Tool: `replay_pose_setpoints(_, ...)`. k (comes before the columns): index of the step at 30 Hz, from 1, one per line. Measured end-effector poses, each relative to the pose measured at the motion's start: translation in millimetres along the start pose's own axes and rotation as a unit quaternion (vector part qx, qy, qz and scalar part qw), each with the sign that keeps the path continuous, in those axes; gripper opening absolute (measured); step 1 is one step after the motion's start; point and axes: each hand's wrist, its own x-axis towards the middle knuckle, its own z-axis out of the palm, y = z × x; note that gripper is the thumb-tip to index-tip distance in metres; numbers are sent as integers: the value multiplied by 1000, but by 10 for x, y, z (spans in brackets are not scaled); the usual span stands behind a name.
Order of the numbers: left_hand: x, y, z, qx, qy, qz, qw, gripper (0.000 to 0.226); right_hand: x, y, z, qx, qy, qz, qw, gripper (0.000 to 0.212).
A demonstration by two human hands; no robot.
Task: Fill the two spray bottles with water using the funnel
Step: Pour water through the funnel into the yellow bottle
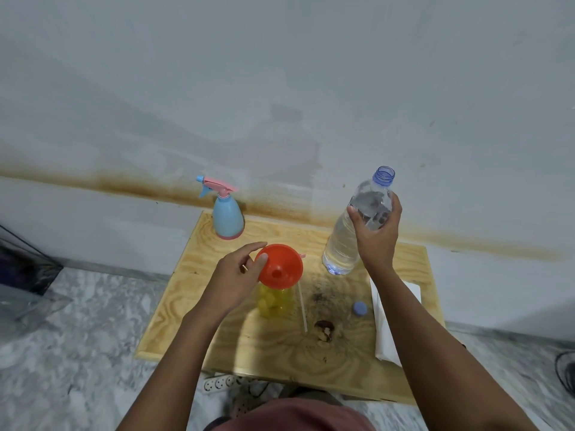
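An orange funnel sits in the neck of a yellow spray bottle near the middle of the wooden table. My left hand pinches the funnel's left rim with thumb and fingers. My right hand grips the upper part of a clear, uncapped water bottle, which is held upright and lifted a little above the table's back right. A blue and pink spray bottle with its trigger head on stands at the back left. A white dip tube lies to the right of the yellow bottle.
A blue bottle cap lies on the table to the right, beside a folded white paper at the right edge. Dark stains mark the wood. A wall rises right behind the table. A power strip lies on the floor underneath.
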Motion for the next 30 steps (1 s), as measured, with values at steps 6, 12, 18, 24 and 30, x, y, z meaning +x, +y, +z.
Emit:
replay_pose_setpoints(6,-12,-13,49,8,21,8,1000,23,-27,-118,-89,16,-9,-31,999,83)
replay_pose_setpoints(12,-25,-36,92,5,47,3,999,29,-131,-279,-202,48,26,-85,995,78)
replay_pose_setpoints(18,-53,-34,106,11,58,-2,998,33,-276,-470,-240,48,24,-116,992,72)
replay_pose_setpoints(24,-80,-40,118,4,53,-7,999,38,-394,-619,-321,12,-69,-131,989,69)
replay_pose_setpoints(30,-94,-18,120,-5,44,0,999,41,-548,-701,-411,-29,-170,-98,980,67)
